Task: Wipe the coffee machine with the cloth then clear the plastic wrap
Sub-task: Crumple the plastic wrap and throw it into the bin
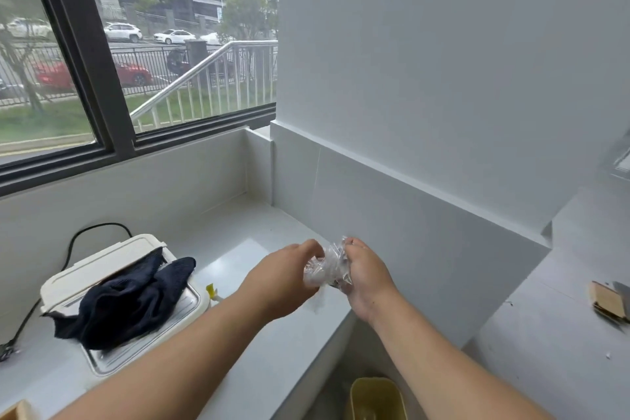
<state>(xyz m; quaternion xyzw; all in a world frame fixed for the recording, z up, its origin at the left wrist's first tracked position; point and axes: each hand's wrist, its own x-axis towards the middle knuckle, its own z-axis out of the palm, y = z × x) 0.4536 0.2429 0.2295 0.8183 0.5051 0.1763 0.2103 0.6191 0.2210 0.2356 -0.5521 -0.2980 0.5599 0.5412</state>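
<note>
I have my left hand [284, 278] and right hand [364, 274] pressed together on the crumpled plastic wrap [326, 268], balling it small above the counter edge, seemingly for the yellow bin [376, 397] below, while the dark cloth [126, 302] lies draped over the white coffee machine [102, 266].

Bare counter [259, 242] lies open at frame centre, back to the corner wall. At lower left, the coffee machine [102, 269] — dark cloth [129, 303] draped over it — blocks passage.

Bright soft daylight from the window [136, 44], faint shadows, wide-angle bending at edges, slight blur
</note>
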